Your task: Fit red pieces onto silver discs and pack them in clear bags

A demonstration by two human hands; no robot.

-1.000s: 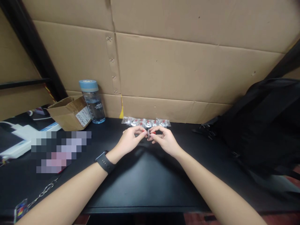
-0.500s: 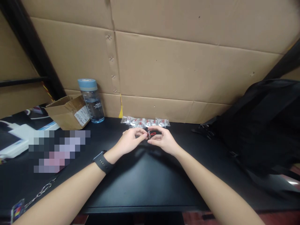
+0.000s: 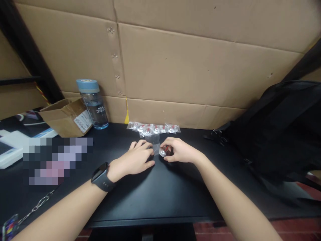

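Observation:
Both hands rest low on the black desk (image 3: 155, 197), near its middle. My right hand (image 3: 180, 151) is curled around a small round silver part with red on it (image 3: 163, 152), held at the fingertips. My left hand (image 3: 137, 158), with a dark watch (image 3: 100, 177) on the wrist, lies knuckles-up beside it, fingers bent down onto the desk; what is under them is hidden. A small clear plastic bag (image 3: 152, 139) lies just behind the hands. Further back, a row of clear bags with silver and red parts (image 3: 152, 128) lies along the cardboard wall.
A blue-capped water bottle (image 3: 92, 103) and an open cardboard box (image 3: 64, 116) stand at the back left. A black backpack (image 3: 283, 130) fills the right side. A metal chain with a tag (image 3: 32, 209) lies at the near left. Cardboard sheets (image 3: 190, 67) wall the back.
Both hands came down from a raised pinch onto the desk. The small silver and red part went from between both hands' fingertips into my right hand alone. The view tilted slightly.

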